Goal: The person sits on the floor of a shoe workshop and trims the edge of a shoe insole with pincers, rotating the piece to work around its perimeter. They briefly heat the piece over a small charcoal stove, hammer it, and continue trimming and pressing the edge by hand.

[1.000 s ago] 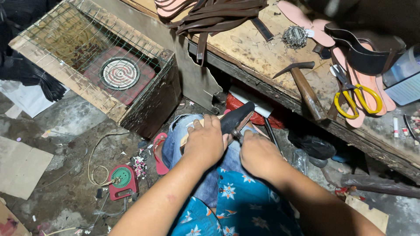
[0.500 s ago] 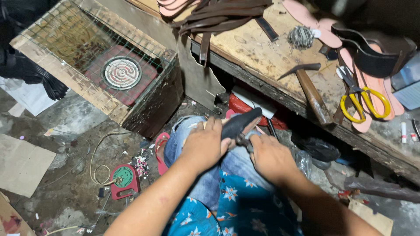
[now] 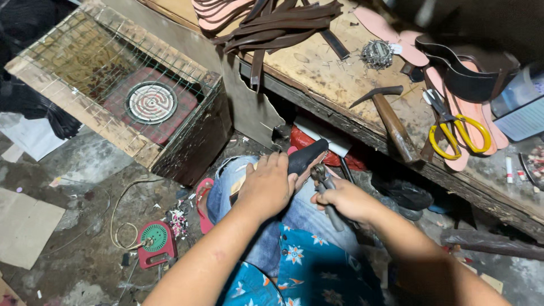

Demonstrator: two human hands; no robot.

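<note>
On my lap, over blue jeans, my left hand (image 3: 268, 182) presses down on a black shoe piece (image 3: 306, 156) whose tip points toward the workbench. My right hand (image 3: 344, 198) grips metal pliers (image 3: 325, 187), their jaws biting the edge of the black piece beside my left fingers. Part of the piece is hidden under my left hand.
A worn wooden workbench (image 3: 340, 85) holds a hammer (image 3: 391, 116), yellow-handled scissors (image 3: 456, 130), dark leather straps (image 3: 272, 28) and pink soles (image 3: 396, 34). At the left stands a wire-topped wooden box with a coil heater (image 3: 151, 102). A red-and-green dial device (image 3: 156, 241) with a cord lies on the floor.
My hands have shifted slightly on the lap; the black piece now points more toward the bench and the pliers have closed on its edge.
</note>
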